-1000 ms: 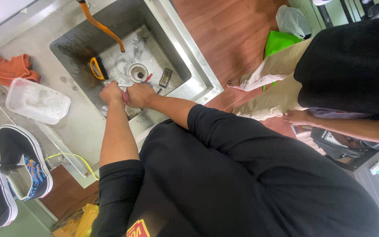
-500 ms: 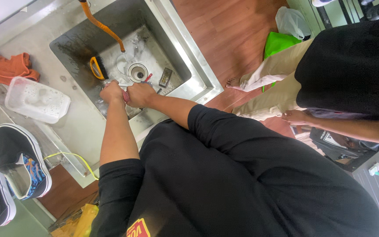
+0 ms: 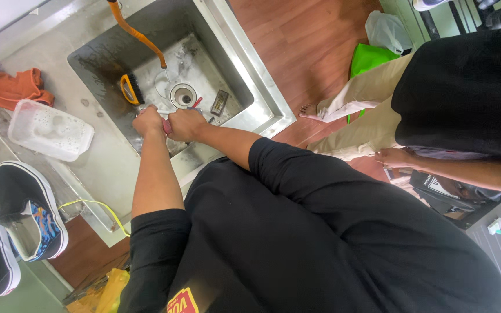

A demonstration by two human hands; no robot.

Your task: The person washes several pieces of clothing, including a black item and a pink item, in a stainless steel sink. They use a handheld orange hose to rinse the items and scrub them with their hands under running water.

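My left hand [image 3: 149, 122] and my right hand [image 3: 184, 124] are close together over the near side of a steel sink [image 3: 250, 87]. Both are closed around a small pinkish object [image 3: 167, 126], mostly hidden by the fingers; what it is I cannot tell. A thin red handle [image 3: 196, 102] pokes out just beyond my right hand, near the round drain [image 3: 182, 95]. An orange hose [image 3: 137, 35] hangs down into the basin above the hands.
A yellow-and-black brush [image 3: 129, 90] and a dark rectangular block [image 3: 220, 102] lie in the sink. On the counter are a white plastic tub [image 3: 50, 130], an orange cloth [image 3: 7, 87] and black shoes [image 3: 27, 214]. Another person [image 3: 459, 98] stands at the right by a green bag [image 3: 372, 58].
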